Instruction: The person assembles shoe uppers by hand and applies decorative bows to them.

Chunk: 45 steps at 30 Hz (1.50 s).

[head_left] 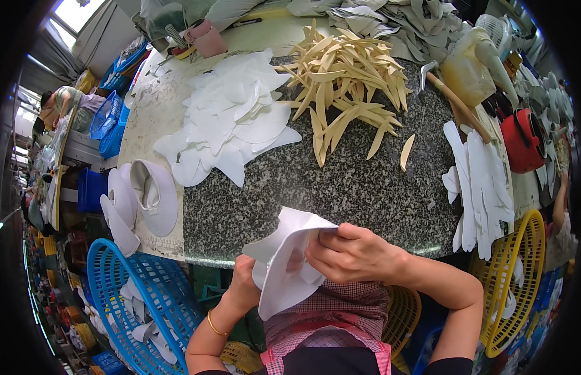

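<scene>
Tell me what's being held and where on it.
A curved white piece: the left hand grips its left edge, the right hand its upper right edge.

We record a bright window (78,14) at upper left, with a dark grey curtain (58,51) beside it and a pale wall (108,36) to its right. In the foreground we see a worktable with a speckled black-and-white stone slab (340,200) and a pale, stained board (150,103) along its left. Farther left we log a second table (64,139), blue baskets (105,117) and a dark blue bin (92,189). Clutter obscures most of the floor we can view.
</scene>
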### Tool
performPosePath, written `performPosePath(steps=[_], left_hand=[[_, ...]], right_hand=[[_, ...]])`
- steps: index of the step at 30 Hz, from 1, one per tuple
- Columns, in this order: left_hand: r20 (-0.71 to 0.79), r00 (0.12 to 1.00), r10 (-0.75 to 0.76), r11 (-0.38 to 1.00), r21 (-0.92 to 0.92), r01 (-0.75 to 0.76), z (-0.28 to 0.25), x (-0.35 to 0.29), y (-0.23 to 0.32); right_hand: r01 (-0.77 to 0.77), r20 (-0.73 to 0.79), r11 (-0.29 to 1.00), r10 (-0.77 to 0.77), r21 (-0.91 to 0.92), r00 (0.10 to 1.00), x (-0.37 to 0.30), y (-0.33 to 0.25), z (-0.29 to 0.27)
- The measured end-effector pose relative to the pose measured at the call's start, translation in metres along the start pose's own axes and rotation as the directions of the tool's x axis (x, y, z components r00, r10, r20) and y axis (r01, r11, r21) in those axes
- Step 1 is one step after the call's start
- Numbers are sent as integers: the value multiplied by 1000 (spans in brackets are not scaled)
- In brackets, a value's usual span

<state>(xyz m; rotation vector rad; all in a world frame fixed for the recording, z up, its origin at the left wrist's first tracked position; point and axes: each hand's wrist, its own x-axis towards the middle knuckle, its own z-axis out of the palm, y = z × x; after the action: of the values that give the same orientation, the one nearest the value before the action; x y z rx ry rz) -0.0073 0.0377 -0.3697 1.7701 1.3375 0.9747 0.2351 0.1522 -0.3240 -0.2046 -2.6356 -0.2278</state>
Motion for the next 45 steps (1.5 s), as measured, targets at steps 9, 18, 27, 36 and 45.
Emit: performPosePath(steps=[9,18,27,36,45], left_hand=[[9,993,122,985,120,-122,0,8,12],[-63,976,210,940,286,-184,-3,20,38],[-73,977,202,946,271,-175,-4,19,32],[65,998,18,999,46,-21,-41,26,28],[157,986,60,909,400,-119,-36,64,41]], right_hand=[[79,129,997,-77,-14,989,13,8,-6],[-78,48,980,71,184,996,1,5,0],[-57,112,954,25,295,993,0,6,-7],[-91,125,898,40,430,991,1,1,-9],[-71,67,902,47,426,997,-8,-4,-6]])
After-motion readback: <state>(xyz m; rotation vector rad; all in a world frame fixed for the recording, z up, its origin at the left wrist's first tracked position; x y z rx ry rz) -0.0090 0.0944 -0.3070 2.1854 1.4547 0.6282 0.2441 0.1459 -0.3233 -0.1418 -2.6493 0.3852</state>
